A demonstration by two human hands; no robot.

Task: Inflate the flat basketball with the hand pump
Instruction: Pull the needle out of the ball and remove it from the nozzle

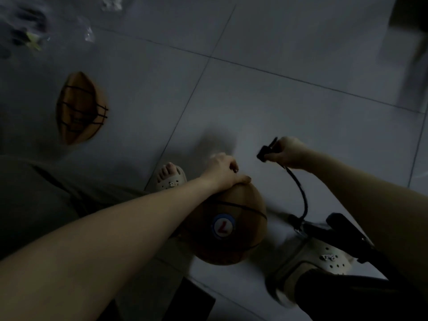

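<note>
Looking down in dim light onto a grey tiled floor. Just below centre, toward 6 o'clock: the basketball, brown and fairly round, with a round blue-and-white sticker facing up; resting on the tiles or held just over them, impossible to tell. Gripped at its 12 o'clock edge by the left hand, with fingers curled over the far side and thumb laid along the near crown. At 3 o'clock of that hand, clear of the ball: the right hand, closed tight round the black nozzle head, which sticks out of the fist toward 9 o'clock. From under the fist, curving down toward 5 o'clock: the black hose, joining the hand pump at the frame's 4 o'clock. Right beside the pump's lower end and overlapping it: a pale clog on the right foot; on the pump's base or only next to it, too dark to say. At 11 o'clock of the ball, just beside it: the other clog, toes showing. Well apart, at the frame's 9 o'clock, lying on the tiles: a second ball, orange with black lines, collapsed and folded in on itself. In the 10 o'clock corner: blurred clutter, too smeared to name. At the 1 o'clock edge: a dark blurred shape.
</note>
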